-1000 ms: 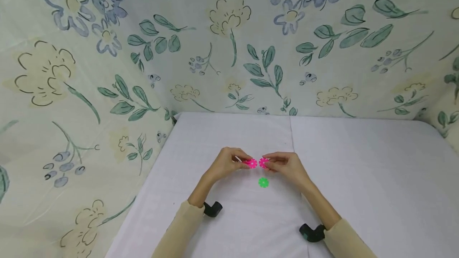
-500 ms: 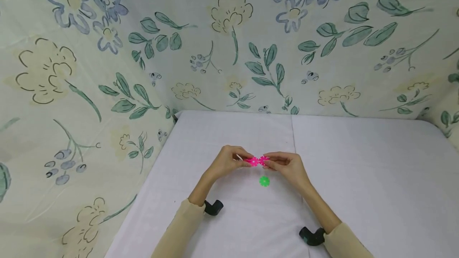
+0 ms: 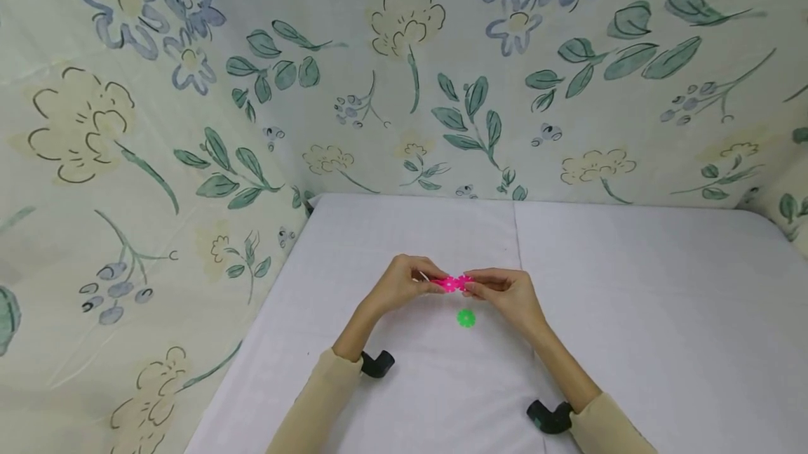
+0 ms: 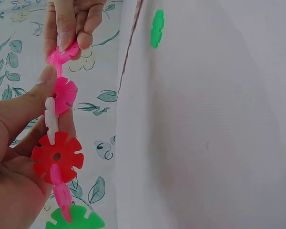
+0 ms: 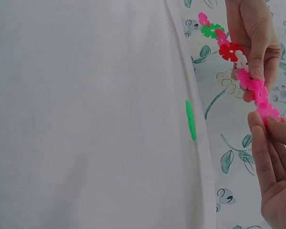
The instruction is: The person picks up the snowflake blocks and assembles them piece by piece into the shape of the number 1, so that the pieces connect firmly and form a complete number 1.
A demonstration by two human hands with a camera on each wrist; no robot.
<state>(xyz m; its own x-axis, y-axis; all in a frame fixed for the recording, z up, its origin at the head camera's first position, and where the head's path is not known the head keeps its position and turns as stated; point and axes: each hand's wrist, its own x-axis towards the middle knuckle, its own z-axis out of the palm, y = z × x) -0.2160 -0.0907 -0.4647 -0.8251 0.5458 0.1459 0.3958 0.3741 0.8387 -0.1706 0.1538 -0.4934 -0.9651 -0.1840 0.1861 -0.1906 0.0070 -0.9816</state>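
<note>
In the head view my left hand and right hand meet over the table. The left wrist view shows my left thumb and fingers pinching a pink snowflake disc in a chain of notched plastic discs. Along it follow a white disc, a red disc, another pink disc and a green disc. At the chain's other end my right hand pinches a pink snowflake disc, which meets the neighbouring pink disc. My fingers partly cover both gripped discs.
A loose green snowflake disc lies on the white-covered table, just in front of the hands. Floral cloth hangs behind and at the sides of the table. Black curved pieces stick out at both wrists.
One second ago a gap separated the two pink discs. They have come together, and both hands have since stayed almost in place. The loose green disc has not moved on the table.
</note>
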